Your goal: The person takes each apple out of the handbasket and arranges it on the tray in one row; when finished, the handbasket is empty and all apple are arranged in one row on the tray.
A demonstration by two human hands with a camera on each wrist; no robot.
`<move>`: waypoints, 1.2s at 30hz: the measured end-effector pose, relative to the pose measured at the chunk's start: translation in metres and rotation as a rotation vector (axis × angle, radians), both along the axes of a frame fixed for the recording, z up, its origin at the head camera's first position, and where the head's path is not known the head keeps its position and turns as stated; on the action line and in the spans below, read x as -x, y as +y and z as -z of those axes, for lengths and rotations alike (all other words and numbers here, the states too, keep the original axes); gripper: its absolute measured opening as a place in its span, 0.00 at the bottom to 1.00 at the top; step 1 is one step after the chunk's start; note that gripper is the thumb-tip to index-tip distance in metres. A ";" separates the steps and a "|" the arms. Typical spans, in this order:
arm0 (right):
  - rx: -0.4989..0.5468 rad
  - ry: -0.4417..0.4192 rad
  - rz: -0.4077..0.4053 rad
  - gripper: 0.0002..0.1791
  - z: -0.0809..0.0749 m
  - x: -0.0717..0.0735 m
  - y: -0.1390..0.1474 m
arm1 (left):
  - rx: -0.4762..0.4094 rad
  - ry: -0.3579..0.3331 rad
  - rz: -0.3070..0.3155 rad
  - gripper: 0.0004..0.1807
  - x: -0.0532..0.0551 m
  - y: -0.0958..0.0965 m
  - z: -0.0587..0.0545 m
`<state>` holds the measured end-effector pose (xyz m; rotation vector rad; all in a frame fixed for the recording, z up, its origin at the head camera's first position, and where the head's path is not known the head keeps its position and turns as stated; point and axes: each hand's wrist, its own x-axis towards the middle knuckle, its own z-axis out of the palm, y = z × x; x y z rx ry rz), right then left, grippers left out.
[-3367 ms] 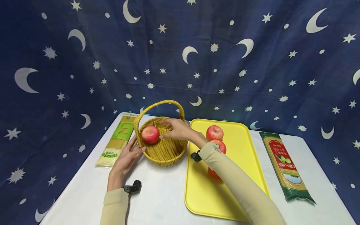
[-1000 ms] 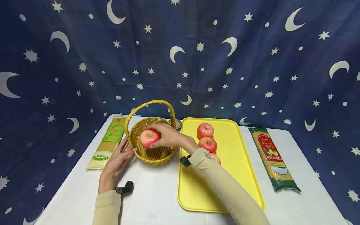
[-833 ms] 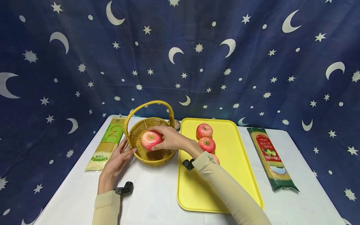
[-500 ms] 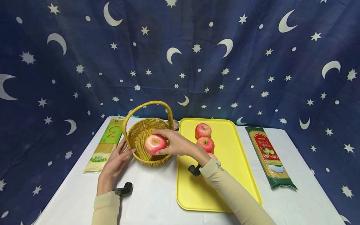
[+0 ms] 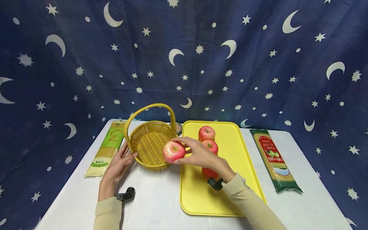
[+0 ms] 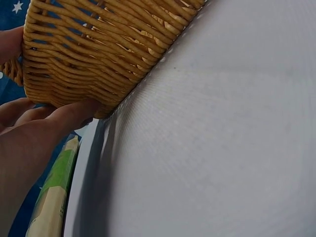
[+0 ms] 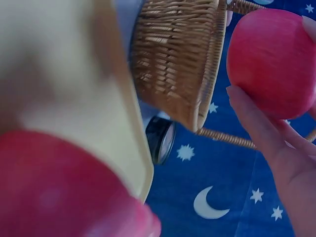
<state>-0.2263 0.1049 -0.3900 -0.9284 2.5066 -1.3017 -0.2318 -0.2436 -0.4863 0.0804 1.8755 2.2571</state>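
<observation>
A red apple (image 5: 173,152) is held between the thumb and fingers of my right hand (image 5: 198,155). In the head view it appears at the basket's right rim and the tray's left edge; the right wrist view shows it raised beyond the basket's rim. My left hand (image 5: 116,169) grips the left side of the yellow wicker basket (image 5: 152,166), thumb at the rim and fingers against the outer wall (image 6: 94,59). Nothing lies inside the basket. On the yellow tray (image 5: 230,198) stand three more apples (image 5: 206,133), partly hidden by my right hand and wrist.
A green-labelled noodle packet (image 5: 110,140) lies left of the basket. Another packet with a red label (image 5: 274,156) lies right of the tray. Behind the basket's right side stands a small round container (image 5: 179,127). A dark blue star-patterned cloth (image 5: 184,64) hangs behind the table.
My right hand has taken hold of the apple inside the basket, lifted it and carried it right, out to the tray's left edge. My left hand has stayed at the basket.
</observation>
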 end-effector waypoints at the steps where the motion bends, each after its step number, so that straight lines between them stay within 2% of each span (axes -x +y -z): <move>1: -0.004 -0.001 0.013 0.40 0.001 -0.003 0.005 | 0.001 -0.003 0.000 0.52 0.000 0.000 0.000; 12: -0.030 -0.008 0.101 0.41 0.007 -0.033 0.049 | 0.007 0.003 0.002 0.51 -0.001 -0.001 0.001; 21: -0.056 0.056 0.132 0.40 0.011 -0.061 0.080 | 0.001 0.004 0.008 0.51 0.000 -0.001 -0.001; 36: -0.076 -0.064 0.203 0.41 0.033 -0.101 0.123 | 0.011 0.001 0.015 0.51 0.000 -0.001 0.000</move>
